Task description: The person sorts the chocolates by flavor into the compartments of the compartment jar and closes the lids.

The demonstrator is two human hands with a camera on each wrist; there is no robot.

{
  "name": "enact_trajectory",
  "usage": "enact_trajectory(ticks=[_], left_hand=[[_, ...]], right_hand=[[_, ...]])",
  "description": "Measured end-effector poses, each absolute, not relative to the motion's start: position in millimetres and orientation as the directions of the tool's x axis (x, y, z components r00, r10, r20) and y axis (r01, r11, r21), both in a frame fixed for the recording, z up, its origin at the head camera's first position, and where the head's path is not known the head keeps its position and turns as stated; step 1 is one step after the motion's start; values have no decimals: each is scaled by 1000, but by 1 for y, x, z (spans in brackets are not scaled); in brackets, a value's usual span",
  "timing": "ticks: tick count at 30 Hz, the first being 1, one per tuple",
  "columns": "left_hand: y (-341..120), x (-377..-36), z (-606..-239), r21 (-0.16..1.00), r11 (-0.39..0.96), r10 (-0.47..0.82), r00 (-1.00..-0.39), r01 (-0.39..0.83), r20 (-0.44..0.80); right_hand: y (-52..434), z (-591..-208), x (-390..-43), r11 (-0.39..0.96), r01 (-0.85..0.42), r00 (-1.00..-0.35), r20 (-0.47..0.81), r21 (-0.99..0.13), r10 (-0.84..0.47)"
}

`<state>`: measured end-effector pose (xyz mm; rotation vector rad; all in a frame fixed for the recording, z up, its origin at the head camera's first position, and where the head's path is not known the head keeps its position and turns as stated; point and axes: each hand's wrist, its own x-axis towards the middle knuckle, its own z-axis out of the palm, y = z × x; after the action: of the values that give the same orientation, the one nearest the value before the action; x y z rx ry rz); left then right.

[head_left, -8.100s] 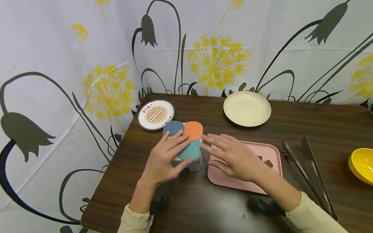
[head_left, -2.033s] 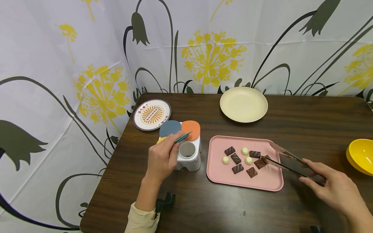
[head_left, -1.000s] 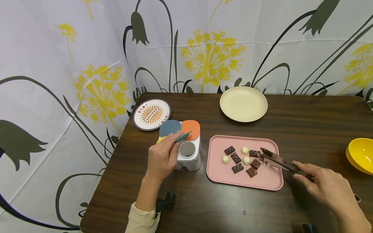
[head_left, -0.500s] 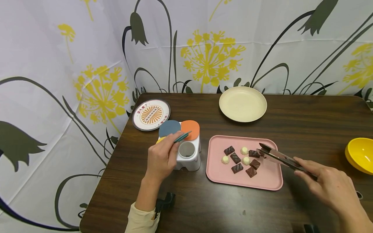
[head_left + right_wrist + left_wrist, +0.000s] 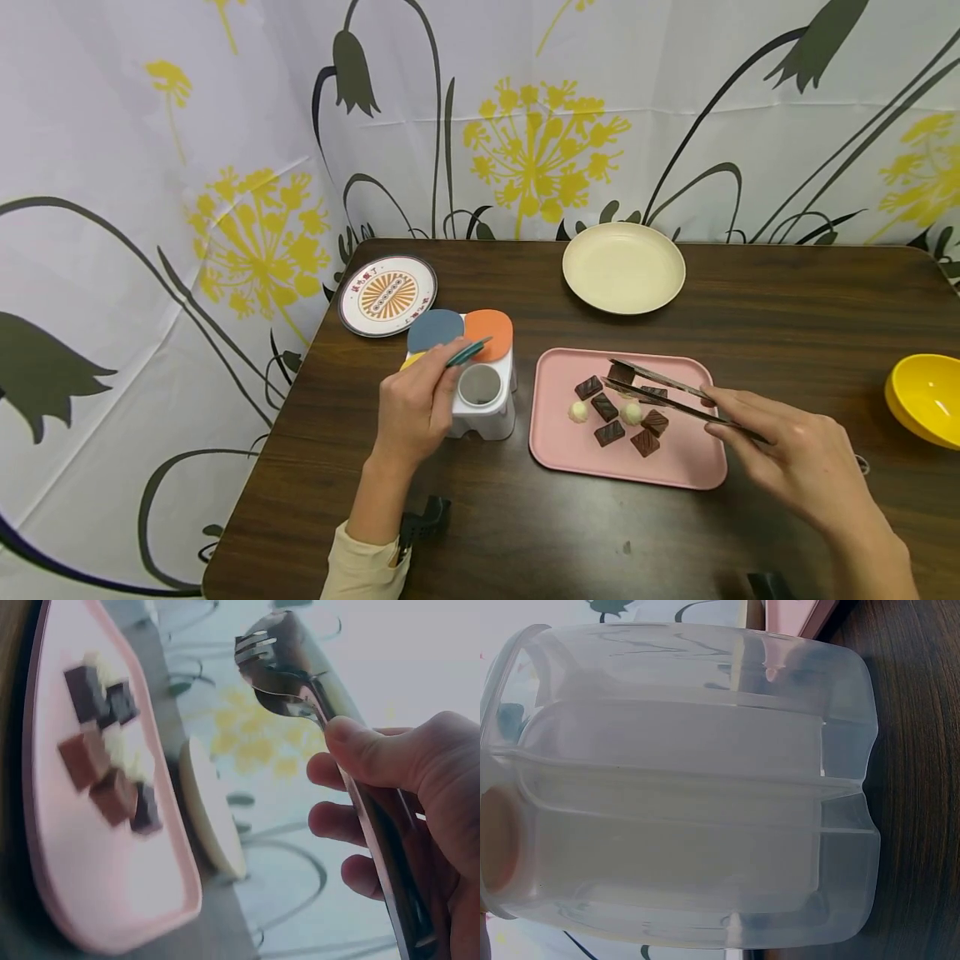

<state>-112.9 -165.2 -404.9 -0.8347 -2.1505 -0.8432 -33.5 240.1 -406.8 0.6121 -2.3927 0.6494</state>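
1. your left hand (image 5: 416,408) pinches the teal lid (image 5: 468,353) of the white four-cell container (image 5: 483,408), fingers curled round the lid's edge and the lid tilted up over the open near-right cell.
2. the container stands near the left edge of the tabletop (image 5: 787,325), just left of the pink tray (image 5: 675,471); its blue lid (image 5: 435,330) and orange lid (image 5: 491,332) lie flat on the far cells.
3. the left wrist view shows only the container's translucent wall (image 5: 690,795), close up.
4. your right hand (image 5: 795,454) grips the metal tongs (image 5: 660,392), fingers wrapped round the handles; the tips sit over the far-left part of the tray, arms narrow.
5. a dark chocolate (image 5: 621,372) sits at the tong tips; whether it is clamped or just touched, cannot tell.
6. other chocolates (image 5: 609,432), dark and white, lie mid-tray.
7. cream plate (image 5: 623,267) at the far edge, patterned saucer (image 5: 387,295) at the far-left corner, yellow bowl (image 5: 924,400) at the right edge.
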Motion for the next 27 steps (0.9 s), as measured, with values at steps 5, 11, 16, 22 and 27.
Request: enact_trajectory(ticks=[5,11,16,22,27], left_hand=[[-165,-113,-405,324,588,313,-578,741,753],[-165,-113,-405,325,590,312,-580,739,752],[-166,-113,-405,315,589,314,-570,744,759],[-165,-114,-405,308,584,319,-562,751,764],[-166,-114,-406,303,588,319,-559,750,766]], right_hand=[[217,-396,-40,736,-604,-694,654,-304,-300],[183,-384,-49,663,-688,-636,684,-294,-357],[158,-377,-57,607,-737,-610,680,-298,-407],[137,-374,-64,562,-762,-609,651,-321,-453],[128,-373,-66,565,-760,-613,647,-322,-455]])
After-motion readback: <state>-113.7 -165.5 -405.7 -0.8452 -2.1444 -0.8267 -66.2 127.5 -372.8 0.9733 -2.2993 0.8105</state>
